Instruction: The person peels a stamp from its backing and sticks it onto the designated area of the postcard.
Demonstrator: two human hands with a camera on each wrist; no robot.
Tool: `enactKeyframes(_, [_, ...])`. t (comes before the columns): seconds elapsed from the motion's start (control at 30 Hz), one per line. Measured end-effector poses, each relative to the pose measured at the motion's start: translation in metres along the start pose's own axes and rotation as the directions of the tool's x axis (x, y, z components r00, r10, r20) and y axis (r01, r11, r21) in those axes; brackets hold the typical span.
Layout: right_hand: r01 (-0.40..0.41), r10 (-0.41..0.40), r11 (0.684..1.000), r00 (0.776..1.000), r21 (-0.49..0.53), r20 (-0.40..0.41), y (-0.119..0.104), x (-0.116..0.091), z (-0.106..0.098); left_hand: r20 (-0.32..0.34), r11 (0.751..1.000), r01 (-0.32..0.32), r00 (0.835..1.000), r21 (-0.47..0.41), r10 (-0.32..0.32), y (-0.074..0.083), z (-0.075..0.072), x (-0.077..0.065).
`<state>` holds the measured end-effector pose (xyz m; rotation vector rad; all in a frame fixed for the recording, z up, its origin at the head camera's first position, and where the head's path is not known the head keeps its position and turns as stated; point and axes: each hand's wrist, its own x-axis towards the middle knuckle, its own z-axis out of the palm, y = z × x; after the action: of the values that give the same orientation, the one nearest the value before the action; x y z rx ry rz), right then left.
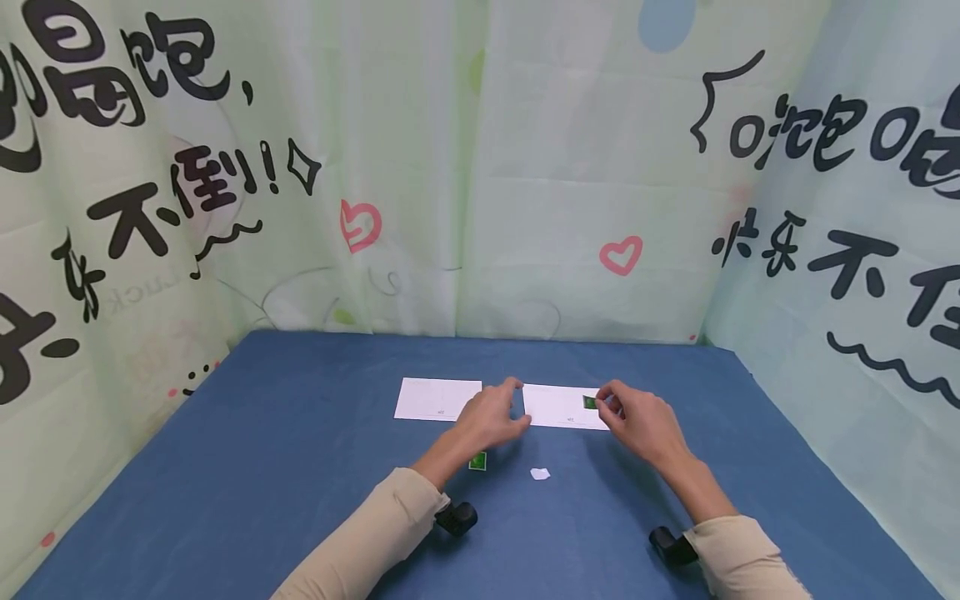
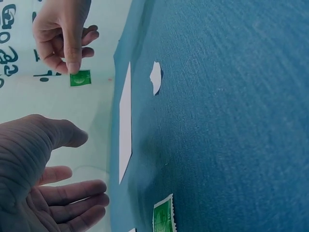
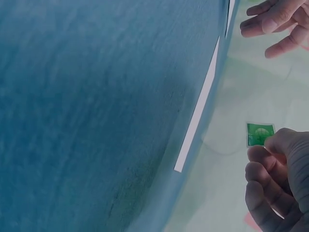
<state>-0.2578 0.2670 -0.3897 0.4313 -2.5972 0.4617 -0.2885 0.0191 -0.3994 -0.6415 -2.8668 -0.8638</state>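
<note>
Saw nearest, beyond the tan left sleeve and its black wrist device, a loose green stamp lying flat on the blue cloth, with a torn white scrap to its right. Judged that loose stamp open to a drag or flick from the left wrist, so close in the head view. Found a second green stamp farther out, raised off the cloth and pinched by one edge between thumb and forefinger of the right hand. Reckoned on a possible slip or twist there, from so small a hold on thin, light paper. Noted the right hand's remaining fingers curled, and the left hand empty, thumb and fingers spread, between the left white sheet and the right white sheet. Could not settle any contact of left fingertips with either sheet. Saw, farthest, a pale printed curtain.
</note>
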Motion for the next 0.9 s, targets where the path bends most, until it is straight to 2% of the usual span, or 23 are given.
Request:
enactKeyframes(0.5, [-0.028,0.029,0.999,0.999,-0.016,0.037,0.008,0.006,0.005,0.017,1.0,0.003,1.0,0.023,-0.003,0.0,0.0,0.002])
enactKeyframes(0.9, [-0.103,0.102,0.995,0.991,0.008,0.091,0.02,0.01,0.005,-0.031,0.998,-0.008,0.999,0.062,0.01,0.001,0.003,0.003])
